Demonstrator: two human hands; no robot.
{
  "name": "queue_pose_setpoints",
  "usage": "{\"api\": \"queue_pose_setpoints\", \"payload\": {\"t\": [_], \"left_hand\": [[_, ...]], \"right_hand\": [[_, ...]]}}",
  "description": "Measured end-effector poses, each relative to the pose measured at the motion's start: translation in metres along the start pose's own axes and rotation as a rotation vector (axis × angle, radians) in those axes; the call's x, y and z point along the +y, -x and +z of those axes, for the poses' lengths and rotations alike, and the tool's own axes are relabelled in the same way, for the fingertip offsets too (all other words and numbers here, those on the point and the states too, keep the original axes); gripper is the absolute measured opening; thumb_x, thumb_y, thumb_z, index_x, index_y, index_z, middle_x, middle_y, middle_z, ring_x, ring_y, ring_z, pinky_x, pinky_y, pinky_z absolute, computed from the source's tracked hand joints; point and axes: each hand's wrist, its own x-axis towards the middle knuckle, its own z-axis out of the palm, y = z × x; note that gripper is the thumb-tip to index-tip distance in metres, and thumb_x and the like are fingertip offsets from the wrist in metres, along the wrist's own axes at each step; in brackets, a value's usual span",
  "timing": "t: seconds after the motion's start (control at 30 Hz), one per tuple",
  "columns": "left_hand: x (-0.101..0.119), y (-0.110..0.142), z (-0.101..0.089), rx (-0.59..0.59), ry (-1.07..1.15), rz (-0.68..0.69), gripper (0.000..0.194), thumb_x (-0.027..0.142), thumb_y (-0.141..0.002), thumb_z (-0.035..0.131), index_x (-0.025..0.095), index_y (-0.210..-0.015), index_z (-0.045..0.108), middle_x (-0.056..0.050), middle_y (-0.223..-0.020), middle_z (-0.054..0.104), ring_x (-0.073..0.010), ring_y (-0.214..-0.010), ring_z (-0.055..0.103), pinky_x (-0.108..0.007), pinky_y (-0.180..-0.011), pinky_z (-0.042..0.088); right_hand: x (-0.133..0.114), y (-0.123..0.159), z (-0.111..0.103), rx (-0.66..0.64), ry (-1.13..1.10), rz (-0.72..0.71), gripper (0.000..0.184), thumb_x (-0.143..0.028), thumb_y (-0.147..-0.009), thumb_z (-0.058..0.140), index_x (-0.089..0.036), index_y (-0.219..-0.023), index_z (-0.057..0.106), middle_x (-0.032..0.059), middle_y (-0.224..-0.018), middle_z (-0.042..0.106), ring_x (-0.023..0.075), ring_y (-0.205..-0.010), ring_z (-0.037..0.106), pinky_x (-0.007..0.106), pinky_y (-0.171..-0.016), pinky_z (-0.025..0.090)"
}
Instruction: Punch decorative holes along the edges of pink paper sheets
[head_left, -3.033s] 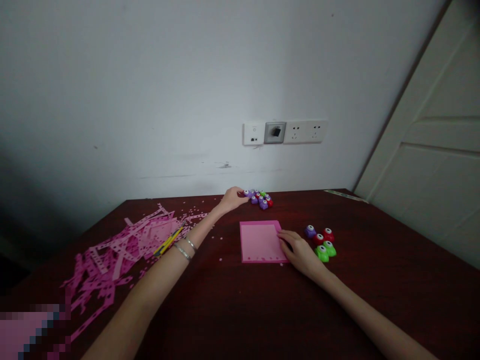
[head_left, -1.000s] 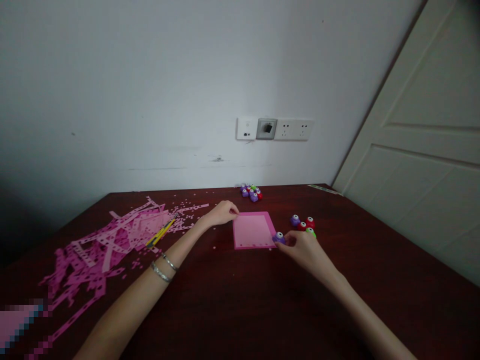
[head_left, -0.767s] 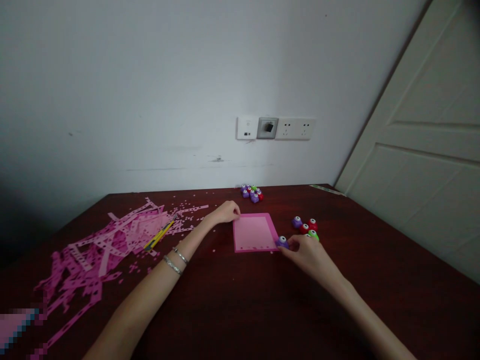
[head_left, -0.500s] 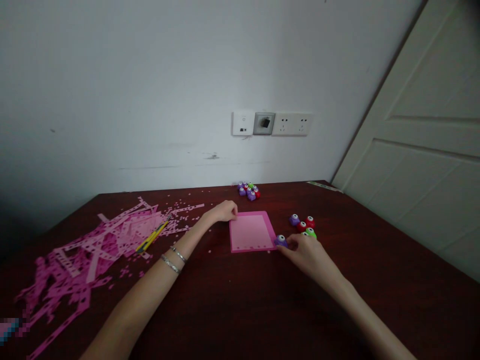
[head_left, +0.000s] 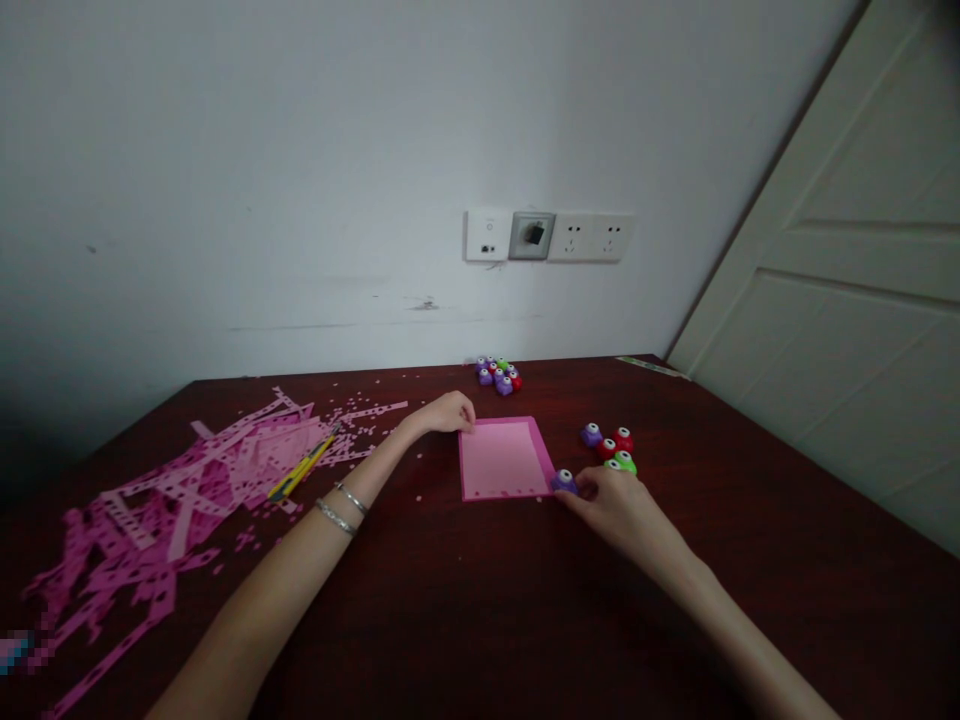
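Note:
On the dark table lies a light pink sheet of paper [head_left: 504,455] over a darker pink one, with a row of small punched marks along the near edge. My left hand [head_left: 453,412] has its fingers closed at the upper left corner of the paper. At the lower right corner my right hand [head_left: 611,505] grips a small purple paper punch [head_left: 565,481] with an eye-like top, and the punch touches the paper's edge. Just beyond that hand sit another purple punch [head_left: 592,435], red punches [head_left: 622,439] and green punches [head_left: 625,462], one partly hidden by the hand.
A heap of punched pink paper strips [head_left: 217,470] covers the left of the table, with confetti bits around it. A yellow utility knife [head_left: 304,465] lies on its right side. More punches [head_left: 499,376] cluster at the back. Behind the table is a wall with sockets [head_left: 589,238].
The view has shifted slightly. Both hands stay in place, the left at the paper's corner and the right on the purple paper punch.

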Motion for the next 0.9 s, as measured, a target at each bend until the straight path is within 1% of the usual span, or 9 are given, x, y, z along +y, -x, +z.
{"api": "queue_pose_setpoints", "payload": {"t": [0.17,0.3,0.4,0.6,0.9], "left_hand": [[0.003,0.009,-0.008,0.008,0.115,-0.042,0.017,0.024,-0.059,0.066,0.014,-0.071,0.071,-0.004,-0.066,0.067,-0.0127,-0.059,0.055,-0.023,-0.057,0.039],[0.001,0.014,-0.012,-0.014,0.174,-0.123,0.02,0.027,-0.062,0.063,0.012,-0.072,0.071,-0.002,-0.053,0.061,-0.0091,-0.048,0.047,-0.021,-0.046,0.031],[-0.001,0.016,-0.013,-0.033,0.223,-0.179,0.021,0.026,-0.061,0.063,0.011,-0.073,0.071,-0.001,-0.049,0.057,-0.008,-0.045,0.045,-0.021,-0.043,0.026],[0.003,0.019,-0.014,-0.027,0.373,-0.2,0.019,0.022,-0.059,0.065,0.01,-0.071,0.071,-0.001,-0.05,0.056,-0.0074,-0.045,0.041,-0.024,-0.046,0.03],[0.008,0.02,-0.015,-0.045,0.42,-0.225,0.018,0.022,-0.058,0.066,0.009,-0.07,0.07,0.0,-0.047,0.054,-0.006,-0.044,0.04,-0.023,-0.045,0.028]], "right_hand": [[0.0,-0.001,-0.001,-0.015,-0.029,0.02,0.026,-0.04,-0.075,0.056,-0.019,-0.064,0.066,0.007,-0.064,0.066,0.0198,-0.059,0.059,0.027,-0.051,0.036],[0.0,-0.001,-0.001,-0.031,-0.046,0.031,0.027,-0.041,-0.075,0.056,-0.018,-0.065,0.066,0.0072,-0.066,0.066,0.0193,-0.059,0.058,0.027,-0.051,0.036],[0.0,-0.002,-0.002,-0.045,-0.042,0.034,0.028,-0.041,-0.076,0.055,-0.017,-0.066,0.066,0.007,-0.066,0.066,0.0188,-0.06,0.058,0.027,-0.053,0.035],[-0.002,-0.002,-0.002,-0.049,-0.04,0.049,0.028,-0.041,-0.076,0.054,-0.017,-0.068,0.066,0.0063,-0.067,0.067,0.0186,-0.061,0.058,0.027,-0.054,0.035],[0.001,-0.002,0.005,-0.039,-0.024,0.039,0.025,-0.04,-0.075,0.056,-0.018,-0.065,0.064,0.0054,-0.064,0.066,0.0189,-0.06,0.059,0.027,-0.055,0.036]]}}
